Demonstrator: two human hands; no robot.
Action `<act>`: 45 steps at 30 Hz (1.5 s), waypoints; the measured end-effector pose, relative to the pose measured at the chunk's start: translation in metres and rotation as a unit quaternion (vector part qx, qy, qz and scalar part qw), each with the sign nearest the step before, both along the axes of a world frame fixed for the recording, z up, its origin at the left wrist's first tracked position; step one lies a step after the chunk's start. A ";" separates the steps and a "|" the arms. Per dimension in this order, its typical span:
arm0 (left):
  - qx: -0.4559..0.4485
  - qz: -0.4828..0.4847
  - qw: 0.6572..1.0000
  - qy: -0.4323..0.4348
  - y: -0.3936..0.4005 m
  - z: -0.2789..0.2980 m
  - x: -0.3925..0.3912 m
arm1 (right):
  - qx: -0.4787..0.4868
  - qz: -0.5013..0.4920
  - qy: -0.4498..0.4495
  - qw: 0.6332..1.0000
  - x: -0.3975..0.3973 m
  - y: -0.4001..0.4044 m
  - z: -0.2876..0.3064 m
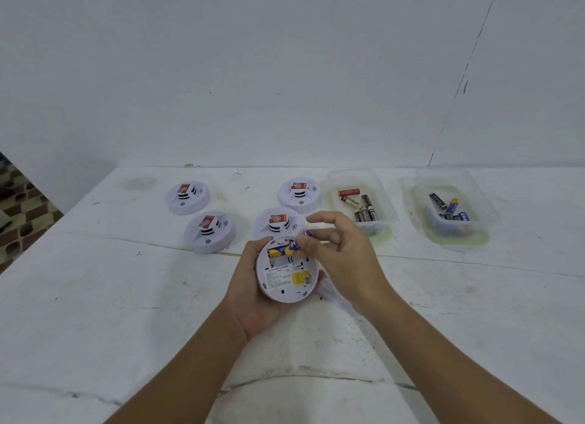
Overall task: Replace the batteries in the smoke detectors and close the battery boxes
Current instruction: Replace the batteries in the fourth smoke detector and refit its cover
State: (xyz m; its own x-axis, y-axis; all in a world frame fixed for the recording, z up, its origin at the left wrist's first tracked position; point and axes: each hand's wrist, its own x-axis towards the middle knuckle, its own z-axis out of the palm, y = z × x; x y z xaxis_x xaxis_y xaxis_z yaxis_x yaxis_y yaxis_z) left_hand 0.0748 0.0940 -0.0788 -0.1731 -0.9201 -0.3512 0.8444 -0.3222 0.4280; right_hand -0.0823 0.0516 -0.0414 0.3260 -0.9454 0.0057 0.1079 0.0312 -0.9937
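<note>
Head view: one smoke detector (286,270) was held upside down in the left hand (253,300), fingers curled round its rim, above the middle of the table (95,313). Its battery box was open, w/ one yellow-blue battery (278,251) seated inside. A second blue battery (302,238) was pinched by the right hand (342,256) at the box's right end, tilted, approx. half in or half out; which could not be told. No cover was seen on the box; a white piece by the right wrist may be it, unclear.

Four other detectors (210,232) were set face-up toward the far edge of the table, backs hidden, so their battery state could not be judged. Two clear tubs were placed toward the far right corner: the nearer tub (384,199) w/ red, gold and black batteries, the farther tub (484,208) w/ blue and black ones.

Judged progress: early to mid. The held unit's swap was not finished, its box not closed, and up to four units probably remained.
</note>
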 end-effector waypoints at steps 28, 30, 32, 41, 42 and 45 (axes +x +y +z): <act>0.004 -0.029 0.999 -0.036 0.006 -0.010 0.003 | -0.061 -0.107 -0.008 0.992 0.001 0.030 -0.053; 0.004 -0.030 0.999 -0.030 0.006 -0.010 0.003 | -0.068 -0.107 -0.008 0.992 0.001 0.030 -0.054; 0.002 -0.034 0.999 -0.024 0.005 -0.012 0.004 | -0.079 -0.110 0.000 0.991 0.001 0.029 -0.055; 0.002 -0.041 0.999 -0.021 0.004 -0.013 0.004 | -0.081 -0.105 0.003 0.991 -0.001 0.027 -0.059; 0.003 -0.039 0.999 -0.022 0.003 -0.013 0.005 | -0.080 -0.103 0.002 0.991 -0.001 0.027 -0.059; 0.006 -0.036 0.999 -0.021 0.002 -0.014 0.006 | -0.073 -0.088 -0.004 0.993 0.001 0.027 -0.059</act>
State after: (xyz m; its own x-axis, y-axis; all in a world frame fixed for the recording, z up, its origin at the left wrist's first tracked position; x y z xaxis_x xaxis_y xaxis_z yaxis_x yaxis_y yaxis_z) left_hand 0.0804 0.0959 -0.0930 -0.2234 -0.9016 -0.3704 0.8000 -0.3867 0.4587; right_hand -0.0817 0.0790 -0.1000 0.1544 -0.9767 0.1489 0.1078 -0.1331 -0.9852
